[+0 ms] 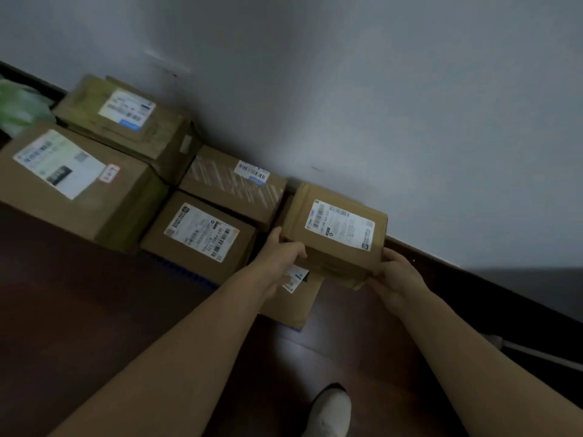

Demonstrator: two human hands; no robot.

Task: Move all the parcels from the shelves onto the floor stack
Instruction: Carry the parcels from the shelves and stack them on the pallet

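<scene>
I hold a small brown cardboard parcel [334, 234] with a white label between both hands, close to the wall. My left hand [280, 250] grips its left side and my right hand [394, 272] grips its lower right corner. Under it lies a flat brown parcel [296, 298] on the floor, partly hidden by my left arm. To the left sits the floor stack: a labelled parcel [198, 238], a taped parcel [233, 184] behind it, a large parcel [72, 184] and another large parcel [126, 121] at the back.
A pale wall [378, 89] with a dark skirting board [473, 279] runs diagonally behind the parcels. The floor [79, 310] is dark red-brown. A green plastic bag [19, 108] lies at the far left. My white shoe [331, 411] stands at the bottom.
</scene>
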